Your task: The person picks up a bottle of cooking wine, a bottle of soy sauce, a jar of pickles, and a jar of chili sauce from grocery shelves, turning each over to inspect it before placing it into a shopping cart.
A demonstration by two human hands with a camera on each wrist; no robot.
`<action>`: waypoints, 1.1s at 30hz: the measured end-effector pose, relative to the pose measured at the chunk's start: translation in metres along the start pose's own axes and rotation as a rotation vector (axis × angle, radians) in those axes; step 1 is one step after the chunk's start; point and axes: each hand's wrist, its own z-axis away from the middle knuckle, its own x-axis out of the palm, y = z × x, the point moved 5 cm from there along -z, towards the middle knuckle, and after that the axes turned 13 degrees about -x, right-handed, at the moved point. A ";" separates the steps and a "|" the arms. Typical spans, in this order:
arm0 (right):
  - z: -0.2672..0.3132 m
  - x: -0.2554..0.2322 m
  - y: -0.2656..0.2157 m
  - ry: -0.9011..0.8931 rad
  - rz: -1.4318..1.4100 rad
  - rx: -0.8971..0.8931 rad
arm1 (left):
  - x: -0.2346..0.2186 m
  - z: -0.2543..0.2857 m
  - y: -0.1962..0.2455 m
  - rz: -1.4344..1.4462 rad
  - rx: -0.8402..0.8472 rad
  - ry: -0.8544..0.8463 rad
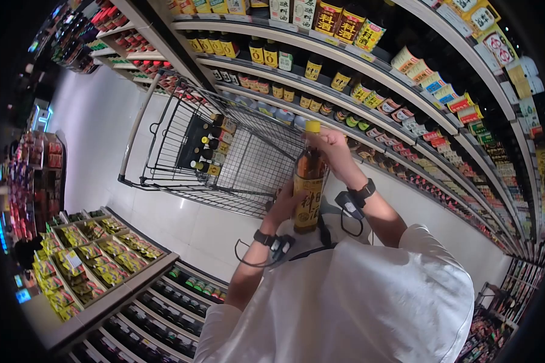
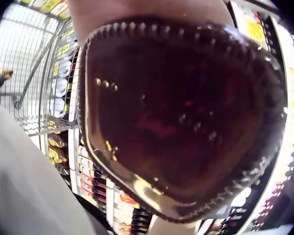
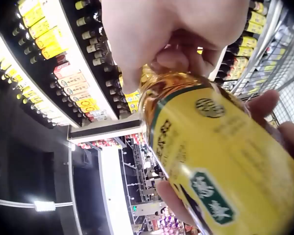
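A bottle of cooking wine (image 1: 309,202) with a yellow cap, amber liquid and a yellow label stands nearly upright in front of the person's chest. The left hand (image 1: 283,207) grips its lower body from the side. Around the neck, just under the cap, curl the fingers of the right hand (image 1: 338,158). In the right wrist view that hand (image 3: 174,22) covers the bottle's top, while left-hand fingers (image 3: 175,200) wrap the labelled body below. The bottle's dark, ridged base (image 2: 171,122) fills most of the left wrist view and hides the left fingers.
A metal shopping cart (image 1: 191,195) stands just ahead, with several bottles (image 1: 215,145) lying in its rear part. Long shelves of bottles (image 1: 321,68) run along the right. At lower left is a display bin of yellow packets (image 1: 91,257). Pale floor (image 1: 103,145) lies between.
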 end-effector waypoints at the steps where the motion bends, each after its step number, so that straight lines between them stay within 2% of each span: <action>1: 0.002 0.007 0.003 0.045 -0.023 0.000 | -0.004 0.001 -0.011 0.096 -0.034 -0.015; 2: 0.008 0.010 0.008 0.089 -0.048 0.007 | -0.002 0.008 -0.015 0.197 -0.073 -0.025; 3: 0.014 0.013 0.009 0.059 0.000 0.019 | 0.004 0.013 -0.013 0.297 -0.110 -0.035; 4: 0.022 0.015 0.007 0.029 0.052 0.032 | 0.013 0.015 -0.012 0.194 -0.102 0.059; 6: 0.035 0.015 0.016 -0.074 0.066 0.092 | 0.033 0.031 0.014 0.278 -0.081 0.054; 7: 0.040 0.018 0.017 -0.063 0.038 0.103 | 0.041 0.036 0.028 0.318 -0.063 0.053; 9: 0.049 0.026 0.016 -0.046 -0.021 0.122 | 0.049 0.042 0.038 0.392 -0.093 0.107; 11: 0.052 0.027 0.011 -0.102 -0.006 0.089 | 0.050 0.049 0.043 0.422 -0.100 0.135; 14: 0.053 0.030 0.004 -0.128 -0.014 0.057 | 0.046 0.047 0.046 0.402 -0.104 0.159; 18: 0.047 0.030 -0.002 -0.184 -0.075 0.019 | 0.046 0.042 0.052 0.380 -0.059 0.110; 20: 0.047 0.029 -0.003 -0.184 -0.061 0.016 | 0.051 0.043 0.056 0.373 -0.046 0.129; 26: 0.047 0.032 0.002 -0.174 -0.097 0.022 | 0.050 0.042 0.059 0.377 -0.006 0.050; 29: 0.046 0.033 0.001 -0.165 -0.092 0.034 | 0.052 0.044 0.063 0.394 -0.006 0.151; 32: 0.046 0.031 0.001 -0.194 -0.017 0.005 | 0.057 0.048 0.069 0.413 0.028 0.114; 33: 0.045 0.031 0.002 -0.211 0.018 -0.012 | 0.052 0.049 0.070 0.336 0.037 0.222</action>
